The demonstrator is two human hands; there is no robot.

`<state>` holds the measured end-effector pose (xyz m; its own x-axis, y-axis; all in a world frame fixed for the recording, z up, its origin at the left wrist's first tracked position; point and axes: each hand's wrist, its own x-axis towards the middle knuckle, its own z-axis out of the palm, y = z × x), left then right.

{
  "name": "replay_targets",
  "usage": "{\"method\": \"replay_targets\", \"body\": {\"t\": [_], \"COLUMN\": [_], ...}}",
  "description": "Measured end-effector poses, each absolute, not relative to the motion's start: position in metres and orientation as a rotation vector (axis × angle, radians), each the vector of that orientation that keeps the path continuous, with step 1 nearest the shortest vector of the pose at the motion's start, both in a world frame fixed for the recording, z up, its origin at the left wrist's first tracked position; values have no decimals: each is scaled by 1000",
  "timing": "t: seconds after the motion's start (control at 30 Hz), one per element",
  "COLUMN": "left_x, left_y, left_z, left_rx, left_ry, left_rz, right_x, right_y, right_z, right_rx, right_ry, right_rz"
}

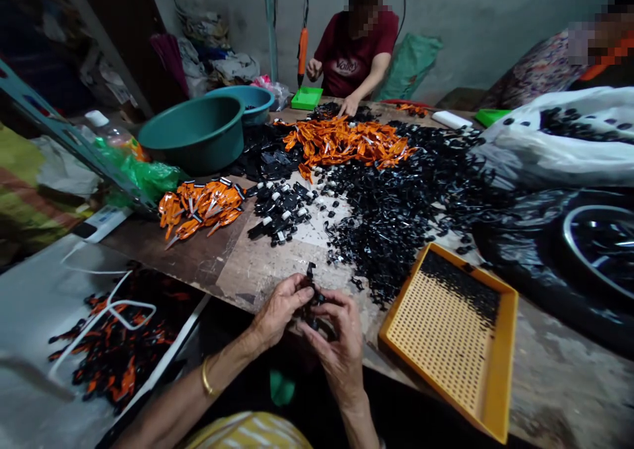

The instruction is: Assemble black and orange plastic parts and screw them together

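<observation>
Over the table's front edge, my left hand [287, 307] pinches a small black plastic part [311, 271], whose upper end sticks up past the fingertips. Close on its right, my right hand [339, 333] has its fingers curled around the lower end of the same black part. Fingers cover most of it, so its full shape is hidden. Just beyond my hands lie black pieces with white rollers [280, 211] and a wide heap of small black parts [386, 205]. A yellow perforated tray [446, 323] with tiny black pieces in it rests right of my right hand.
Orange parts lie in a left pile [203, 208] and a far heap [347, 142]. A green basin [193, 132] stands back left; a white plastic bag [564, 132] lies at right. Across the table sits a person in a maroon shirt [354, 53], near a hanging orange screwdriver [302, 53].
</observation>
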<state>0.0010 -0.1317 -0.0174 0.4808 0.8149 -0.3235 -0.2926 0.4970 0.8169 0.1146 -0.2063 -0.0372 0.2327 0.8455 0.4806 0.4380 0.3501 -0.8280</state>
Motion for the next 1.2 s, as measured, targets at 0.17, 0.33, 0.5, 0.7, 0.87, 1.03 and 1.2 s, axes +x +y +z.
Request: {"method": "replay_targets", "body": {"t": [0.17,0.33,0.5,0.7,0.87,1.03,1.2], "left_x": [-9,-17,-18,-18,-31,-41,-34], "left_y": [-118,-112,-113,-108,-94,-103,-121], "left_z": [-9,-9,-13,-13,5,4,-16], "left_rx": [770,830,859,954,1047,1033,1052], "left_ry": [796,738,659,763,622,480,624], "left_rz": [540,299,230,217,1,5,199], "right_x": [125,145,147,136,134,124,121], "right_y": [-206,-194,-190,-194,-196,-198,-201], "right_z": [-30,-24,-33,-43,-43,-43,-46], "right_rx": [-1253,-1158,-1134,-1277,-1412,-1444,-1448], "right_ry": [-1401,-1610,-1718,-1675,-1709,-1686,-1597], "right_rz": [241,197,436,450,394,359,429]}}
